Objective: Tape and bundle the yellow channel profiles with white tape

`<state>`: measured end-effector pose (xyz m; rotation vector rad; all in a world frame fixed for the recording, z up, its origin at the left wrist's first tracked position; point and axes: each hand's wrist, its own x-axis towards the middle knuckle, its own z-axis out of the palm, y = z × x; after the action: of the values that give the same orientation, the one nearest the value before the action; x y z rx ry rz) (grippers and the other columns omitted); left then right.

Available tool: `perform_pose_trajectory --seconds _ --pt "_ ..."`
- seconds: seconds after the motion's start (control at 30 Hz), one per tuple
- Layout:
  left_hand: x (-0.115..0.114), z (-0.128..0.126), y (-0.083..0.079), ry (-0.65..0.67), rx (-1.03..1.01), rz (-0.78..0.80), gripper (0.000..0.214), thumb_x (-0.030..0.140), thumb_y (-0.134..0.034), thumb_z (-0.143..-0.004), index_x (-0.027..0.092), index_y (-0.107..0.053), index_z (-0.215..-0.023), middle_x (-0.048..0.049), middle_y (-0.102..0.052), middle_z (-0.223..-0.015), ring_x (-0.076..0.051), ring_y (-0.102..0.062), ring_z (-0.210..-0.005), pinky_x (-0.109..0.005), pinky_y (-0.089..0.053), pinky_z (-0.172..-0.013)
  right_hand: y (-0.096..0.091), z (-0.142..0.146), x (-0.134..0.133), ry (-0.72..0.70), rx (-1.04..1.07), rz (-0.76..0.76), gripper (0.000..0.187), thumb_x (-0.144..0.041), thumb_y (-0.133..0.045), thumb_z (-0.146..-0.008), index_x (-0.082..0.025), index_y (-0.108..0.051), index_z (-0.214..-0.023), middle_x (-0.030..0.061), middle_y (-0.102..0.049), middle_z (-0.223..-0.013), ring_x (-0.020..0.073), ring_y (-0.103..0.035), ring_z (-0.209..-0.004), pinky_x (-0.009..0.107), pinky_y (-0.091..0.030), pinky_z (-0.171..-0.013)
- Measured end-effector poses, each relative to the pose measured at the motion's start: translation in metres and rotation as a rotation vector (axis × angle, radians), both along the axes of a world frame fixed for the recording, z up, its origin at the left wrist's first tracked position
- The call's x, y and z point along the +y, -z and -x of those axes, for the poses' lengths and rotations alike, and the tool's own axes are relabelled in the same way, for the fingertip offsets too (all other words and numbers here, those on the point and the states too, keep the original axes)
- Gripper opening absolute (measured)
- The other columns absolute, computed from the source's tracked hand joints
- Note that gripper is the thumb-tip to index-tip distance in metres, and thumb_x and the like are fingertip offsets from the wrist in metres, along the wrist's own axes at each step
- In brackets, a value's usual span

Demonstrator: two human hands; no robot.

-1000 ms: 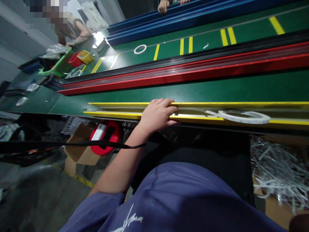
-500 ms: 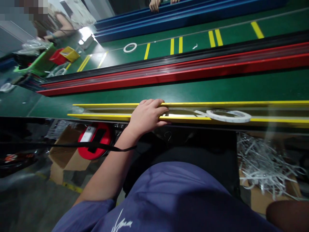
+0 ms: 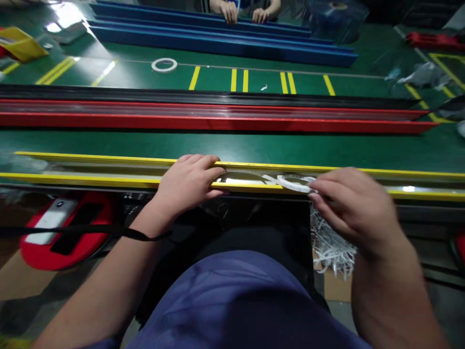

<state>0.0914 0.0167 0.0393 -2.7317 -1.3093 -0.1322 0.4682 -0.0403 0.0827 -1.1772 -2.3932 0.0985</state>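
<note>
My left hand (image 3: 189,182) rests palm down on a long yellow angle strip (image 3: 90,167) at the near edge of the green table, fingers curled over its far rim. A white tape roll (image 3: 292,182) lies flat in the strip's channel. My right hand (image 3: 350,203) is at the roll's right side, its fingertips touching the roll's edge; the hand is slightly blurred.
A red angle strip (image 3: 218,121) and a black one (image 3: 181,96) lie across the table's middle. Blue strips (image 3: 218,43) lie at the far side, with another person's hands (image 3: 243,12) on them. A second tape roll (image 3: 164,64) sits far left. White paper shreds (image 3: 330,247) fill a box below.
The view has swung from the left to straight ahead. My right hand has come into view and reached the tape roll. My left hand has stayed on the yellow strip.
</note>
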Motion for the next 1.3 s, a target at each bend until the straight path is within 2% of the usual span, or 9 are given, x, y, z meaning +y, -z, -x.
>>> perform_pose_trajectory --seconds 0.13,0.27,0.4,0.5,0.67,0.8,0.93,1.13,1.3 --pt "0.001 0.002 0.000 0.003 -0.011 0.010 0.043 0.050 -0.079 -0.088 0.029 -0.074 -0.126 -0.0107 -0.068 -0.133 -0.034 -0.065 -0.115 -0.047 -0.049 -0.097 0.033 -0.005 0.013 0.011 -0.094 0.093 0.024 -0.033 -0.060 -0.103 -0.021 -0.070 -0.122 0.0098 -0.074 -0.117 0.0275 -0.068 -0.106 0.045 -0.050 -0.093" --pt "0.004 0.002 0.003 0.021 -0.018 0.011 0.046 0.054 -0.080 -0.087 0.027 -0.075 -0.124 -0.0121 -0.069 -0.126 -0.033 -0.064 -0.111 -0.046 -0.049 -0.092 0.052 -0.013 0.018 0.025 0.029 0.043 0.021 -0.033 -0.061 -0.103 -0.022 -0.071 -0.117 0.0080 -0.076 -0.111 0.0244 -0.070 -0.099 0.041 -0.050 -0.089" --pt "0.008 0.005 0.004 0.048 -0.017 0.001 0.047 0.060 -0.078 -0.088 0.025 -0.076 -0.119 -0.0127 -0.069 -0.125 -0.032 -0.064 -0.108 -0.044 -0.049 -0.089 0.046 -0.015 0.018 0.019 0.035 0.037 0.022 -0.040 -0.064 -0.103 -0.022 -0.073 -0.112 0.0072 -0.077 -0.106 0.0237 -0.071 -0.097 0.039 -0.052 -0.087" --pt "0.011 0.020 0.006 0.051 -0.012 0.004 0.047 0.061 -0.077 -0.087 0.025 -0.076 -0.119 -0.0121 -0.070 -0.123 -0.032 -0.064 -0.105 -0.044 -0.049 -0.088 0.041 -0.011 0.017 0.038 0.032 0.039 0.026 -0.043 -0.060 -0.106 -0.021 -0.073 -0.109 0.0081 -0.076 -0.105 0.0233 -0.072 -0.098 0.038 -0.054 -0.088" --pt "0.014 0.077 0.011 0.016 -0.057 0.065 0.039 0.055 -0.075 -0.089 0.030 -0.077 -0.119 -0.0107 -0.070 -0.127 -0.033 -0.065 -0.108 -0.044 -0.049 -0.089 0.042 0.020 0.018 0.000 0.028 0.131 0.027 -0.041 -0.053 -0.108 -0.021 -0.071 -0.113 0.0093 -0.076 -0.112 0.0230 -0.070 -0.106 0.039 -0.053 -0.096" --pt "0.011 0.128 0.011 -0.007 -0.059 0.090 0.046 0.064 -0.048 -0.104 0.030 -0.074 -0.122 -0.0076 -0.068 -0.133 -0.030 -0.061 -0.112 -0.048 -0.048 -0.096 0.040 0.063 0.026 -0.096 0.008 0.192 0.027 -0.043 -0.053 -0.109 -0.021 -0.069 -0.112 0.0095 -0.074 -0.111 0.0221 -0.068 -0.104 0.038 -0.049 -0.095" --pt "0.007 0.171 0.009 -0.023 -0.043 0.100 0.061 0.072 -0.032 -0.106 0.028 -0.072 -0.123 -0.0078 -0.065 -0.137 -0.027 -0.058 -0.115 -0.047 -0.046 -0.102 0.032 0.104 0.035 -0.151 -0.031 0.257 0.030 -0.044 -0.052 -0.110 -0.019 -0.067 -0.107 0.0088 -0.072 -0.105 0.0207 -0.064 -0.096 0.034 -0.045 -0.088" --pt "0.010 0.212 0.010 -0.045 -0.090 0.139 0.053 0.069 -0.047 -0.103 0.026 -0.074 -0.115 -0.0081 -0.066 -0.134 -0.026 -0.060 -0.115 -0.046 -0.047 -0.103 0.022 0.137 0.043 -0.217 -0.102 0.277 0.033 -0.041 -0.045 -0.113 -0.018 -0.067 -0.104 0.0068 -0.070 -0.099 0.0188 -0.061 -0.089 0.032 -0.041 -0.083" --pt "0.004 0.215 0.002 -0.057 -0.128 0.178 0.042 0.063 -0.054 -0.102 0.026 -0.071 -0.110 -0.0042 -0.064 -0.141 -0.026 -0.060 -0.124 -0.048 -0.046 -0.110 0.012 0.143 0.045 -0.203 -0.208 0.261 0.037 -0.036 -0.040 -0.115 -0.018 -0.069 -0.101 0.0068 -0.073 -0.103 0.0180 -0.063 -0.090 0.032 -0.039 -0.083"
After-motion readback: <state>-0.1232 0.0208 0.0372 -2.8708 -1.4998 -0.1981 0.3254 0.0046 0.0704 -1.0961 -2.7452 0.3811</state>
